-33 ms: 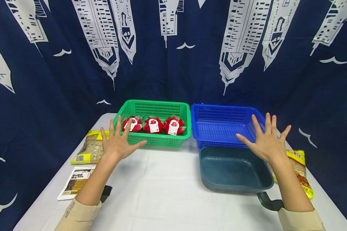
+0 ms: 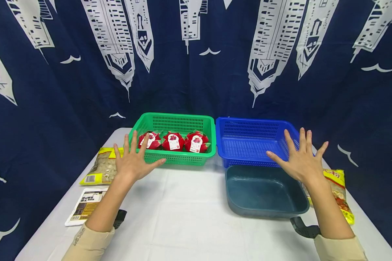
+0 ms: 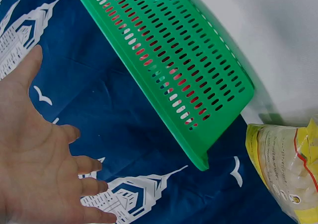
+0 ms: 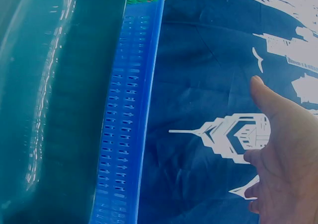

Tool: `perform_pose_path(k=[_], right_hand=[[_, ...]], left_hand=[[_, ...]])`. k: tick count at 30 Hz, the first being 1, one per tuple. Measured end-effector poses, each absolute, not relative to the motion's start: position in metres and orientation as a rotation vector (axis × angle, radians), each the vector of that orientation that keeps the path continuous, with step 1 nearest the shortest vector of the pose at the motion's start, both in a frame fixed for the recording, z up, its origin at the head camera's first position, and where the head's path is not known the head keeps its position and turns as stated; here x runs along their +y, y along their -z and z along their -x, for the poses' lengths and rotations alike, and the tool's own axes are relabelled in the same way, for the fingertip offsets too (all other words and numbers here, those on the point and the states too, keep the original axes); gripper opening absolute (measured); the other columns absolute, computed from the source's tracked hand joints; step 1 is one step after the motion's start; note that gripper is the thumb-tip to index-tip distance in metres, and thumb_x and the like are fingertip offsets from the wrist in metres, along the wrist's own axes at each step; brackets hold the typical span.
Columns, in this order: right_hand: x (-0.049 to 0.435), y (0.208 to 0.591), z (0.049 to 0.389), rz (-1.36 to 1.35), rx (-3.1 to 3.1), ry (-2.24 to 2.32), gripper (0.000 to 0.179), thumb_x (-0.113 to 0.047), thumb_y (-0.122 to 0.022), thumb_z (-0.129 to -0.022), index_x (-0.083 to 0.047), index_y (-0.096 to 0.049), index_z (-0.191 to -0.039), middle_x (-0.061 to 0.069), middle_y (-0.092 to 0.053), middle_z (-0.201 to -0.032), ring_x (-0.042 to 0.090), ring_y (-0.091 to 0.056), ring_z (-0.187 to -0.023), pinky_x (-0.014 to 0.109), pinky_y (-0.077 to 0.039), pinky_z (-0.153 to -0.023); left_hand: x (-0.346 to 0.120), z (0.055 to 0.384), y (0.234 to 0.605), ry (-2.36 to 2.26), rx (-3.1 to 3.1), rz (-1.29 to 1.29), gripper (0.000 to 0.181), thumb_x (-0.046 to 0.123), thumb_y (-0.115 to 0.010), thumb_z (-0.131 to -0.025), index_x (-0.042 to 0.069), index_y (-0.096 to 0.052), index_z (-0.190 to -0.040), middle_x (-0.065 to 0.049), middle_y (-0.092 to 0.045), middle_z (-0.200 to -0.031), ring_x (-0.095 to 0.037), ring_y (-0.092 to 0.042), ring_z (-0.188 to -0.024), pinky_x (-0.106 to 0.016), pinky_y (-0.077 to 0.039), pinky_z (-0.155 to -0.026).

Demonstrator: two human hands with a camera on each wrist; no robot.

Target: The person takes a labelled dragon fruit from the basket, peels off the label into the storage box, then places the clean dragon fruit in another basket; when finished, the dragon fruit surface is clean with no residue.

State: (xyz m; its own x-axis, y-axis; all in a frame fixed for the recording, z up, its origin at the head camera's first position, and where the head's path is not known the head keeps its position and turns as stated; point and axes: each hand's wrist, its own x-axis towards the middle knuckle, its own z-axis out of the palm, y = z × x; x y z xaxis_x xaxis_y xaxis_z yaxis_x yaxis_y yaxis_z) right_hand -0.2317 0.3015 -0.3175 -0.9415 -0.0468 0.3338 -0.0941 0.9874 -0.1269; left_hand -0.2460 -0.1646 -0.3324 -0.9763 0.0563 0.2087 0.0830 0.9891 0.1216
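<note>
My left hand (image 2: 131,166) is held up with its fingers spread, holding nothing. In the head view it overlaps the left end of a green plastic basket (image 2: 183,158), and the left wrist view shows its palm (image 3: 42,164) apart from that basket. Inside the basket stand three red rounded packs (image 2: 174,141) with white labels and some green edges. On the other side, my right hand (image 2: 303,165) is also raised, fingers apart and nothing in it. It appears over the right end of a blue basket (image 2: 248,127) and the corner of a dark teal tub (image 2: 264,195).
A yellow-ended clear bag (image 2: 99,168) and a white and brown flat pouch (image 2: 86,206) lie at the left, the pouch partly behind my forearm. Another yellow bag (image 2: 338,186) lies at the right, partly hidden by my arm. A white cloth (image 2: 189,210) covers the table.
</note>
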Motion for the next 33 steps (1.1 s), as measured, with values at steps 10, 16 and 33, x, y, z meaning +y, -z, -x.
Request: perform_pose_path(k=[10,16,33], right_hand=[[0.294,0.314,0.232,-0.112,-2.811,-0.253,0.088,-0.067,-0.032,-0.086,-0.014,-0.001,-0.149,0.023,0.018,-0.148,0.035,0.028,-0.13,0.059,0.03,-0.088],[0.267,0.307,0.24,-0.184,-2.754,-0.416,0.081,-0.062,-0.033,-0.09,-0.01,-0.012,-0.148,0.03,0.004,-0.148,0.039,0.019,-0.134,0.063,0.022,-0.094],[0.095,0.343,0.344,-0.395,-2.342,-1.265,0.078,-0.041,-0.059,-0.088,-0.022,-0.014,-0.148,0.015,-0.021,-0.145,0.03,-0.027,-0.131,0.049,-0.028,-0.103]], left_hand=[[-0.164,0.246,0.331,0.228,-2.874,0.122,0.095,0.074,-0.042,-0.078,0.021,-0.008,-0.149,-0.019,0.004,-0.152,-0.039,0.012,-0.136,-0.066,0.008,-0.1],[-0.162,0.246,0.332,0.459,-2.725,0.102,0.083,0.059,-0.047,-0.086,0.018,-0.011,-0.149,-0.024,-0.006,-0.15,-0.044,0.004,-0.136,-0.065,-0.001,-0.102],[-0.139,0.266,0.381,1.405,-2.209,-0.305,0.081,0.043,-0.054,-0.09,0.017,-0.002,-0.147,-0.025,-0.028,-0.137,-0.04,-0.039,-0.116,-0.053,-0.034,-0.093]])
